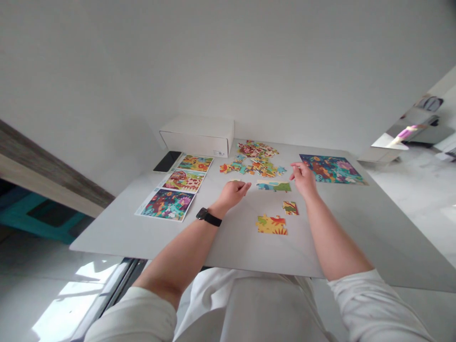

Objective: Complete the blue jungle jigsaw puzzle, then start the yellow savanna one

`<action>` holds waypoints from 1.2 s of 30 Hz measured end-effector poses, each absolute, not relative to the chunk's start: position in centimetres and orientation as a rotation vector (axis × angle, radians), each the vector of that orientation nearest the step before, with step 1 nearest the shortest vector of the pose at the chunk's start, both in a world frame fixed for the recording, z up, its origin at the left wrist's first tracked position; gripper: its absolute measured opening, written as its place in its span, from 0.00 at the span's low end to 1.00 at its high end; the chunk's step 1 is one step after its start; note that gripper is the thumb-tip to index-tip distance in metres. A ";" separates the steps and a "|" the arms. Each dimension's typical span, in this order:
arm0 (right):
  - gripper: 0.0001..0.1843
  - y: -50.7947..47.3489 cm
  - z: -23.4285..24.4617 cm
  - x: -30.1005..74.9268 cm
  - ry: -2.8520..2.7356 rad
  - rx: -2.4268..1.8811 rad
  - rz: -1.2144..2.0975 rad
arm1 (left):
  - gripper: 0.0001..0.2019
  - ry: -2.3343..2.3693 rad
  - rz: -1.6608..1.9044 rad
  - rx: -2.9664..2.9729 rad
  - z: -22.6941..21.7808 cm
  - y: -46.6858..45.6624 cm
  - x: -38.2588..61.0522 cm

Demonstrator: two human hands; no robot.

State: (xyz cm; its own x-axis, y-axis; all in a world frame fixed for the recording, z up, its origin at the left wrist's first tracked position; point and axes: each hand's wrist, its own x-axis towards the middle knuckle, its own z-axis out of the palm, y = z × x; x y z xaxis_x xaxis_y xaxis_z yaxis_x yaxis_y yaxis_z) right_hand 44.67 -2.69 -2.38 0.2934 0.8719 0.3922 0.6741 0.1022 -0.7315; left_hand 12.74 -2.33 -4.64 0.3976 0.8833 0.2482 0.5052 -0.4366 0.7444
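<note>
My left hand point(234, 194), with a dark watch point(208, 216) at its wrist, is closed just left of a joined strip of puzzle pieces point(273, 186) in blue and green. A pale edge shows behind its fingers; whether they grip it I cannot make out. At the strip's right end is my right hand point(304, 178), thumb and forefinger apart, nothing visible between them. Nearer to me lie a small green-and-red puzzle piece point(290, 208) and a joined yellow puzzle section point(272, 225). Loose puzzle pieces point(261, 166) spread beyond both hands.
A dark, colourful assembled puzzle point(333, 169) lies at the right. Three picture sheets point(169, 205) run along the left, with a black phone point(167, 161) beside them. A white box point(199, 135) stands at the back, near a heap of red-and-green pieces point(254, 149).
</note>
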 end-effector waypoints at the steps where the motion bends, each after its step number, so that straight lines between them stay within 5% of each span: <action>1: 0.22 -2.6 -2.3 45.0 -1.454 -1.626 0.226 | 0.30 1.168 0.854 2.081 -4.7 -2.4 12.8; 11: 0.20 0.8 -3.6 46.4 -1.855 -1.748 0.214 | 0.30 1.149 0.834 2.085 -4.7 -2.4 12.7; 29: 0.33 6.6 -4.0 43.5 -2.159 -1.950 0.233 | 0.28 1.163 0.789 2.145 -4.6 -2.0 12.6; 36: 0.33 4.0 -3.3 43.7 -2.171 -1.673 0.090 | 0.25 1.120 0.791 2.137 -4.5 -2.1 12.6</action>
State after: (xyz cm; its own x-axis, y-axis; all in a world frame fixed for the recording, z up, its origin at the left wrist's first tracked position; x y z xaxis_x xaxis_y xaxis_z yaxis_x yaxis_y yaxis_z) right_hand 43.67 4.04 -3.30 -0.2063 0.9407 0.2693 0.9151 0.2830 -0.2874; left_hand 12.62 -2.13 -4.52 0.4682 0.8535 0.2286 0.5006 -0.4694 0.7274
